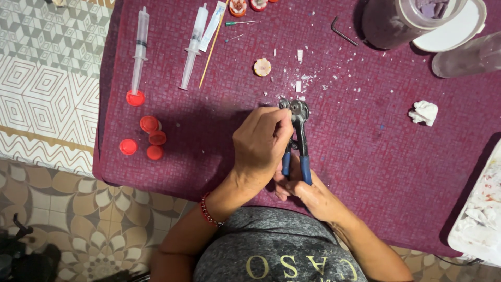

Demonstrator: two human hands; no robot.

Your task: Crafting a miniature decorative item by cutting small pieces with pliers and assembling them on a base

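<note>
My right hand (308, 196) grips the blue handles of wheeled nippers (298, 137), whose metal head points away from me over the purple table cover (365, 136). My left hand (261, 143) is closed beside the nippers' head, fingertips pinched at the jaws; whatever they hold is hidden. A red bead bracelet is on my left wrist. Small white chips (301, 83) lie scattered just beyond the jaws, next to a round pale scalloped piece (262, 67).
Two syringes (140, 49) (194, 47), a thin stick and several red caps (148, 138) lie at the left. An L-shaped hex key (342, 32), a jar, a clear bottle and a crumpled white wad (423, 112) sit at the right. A white tray (482, 209) is at the right edge.
</note>
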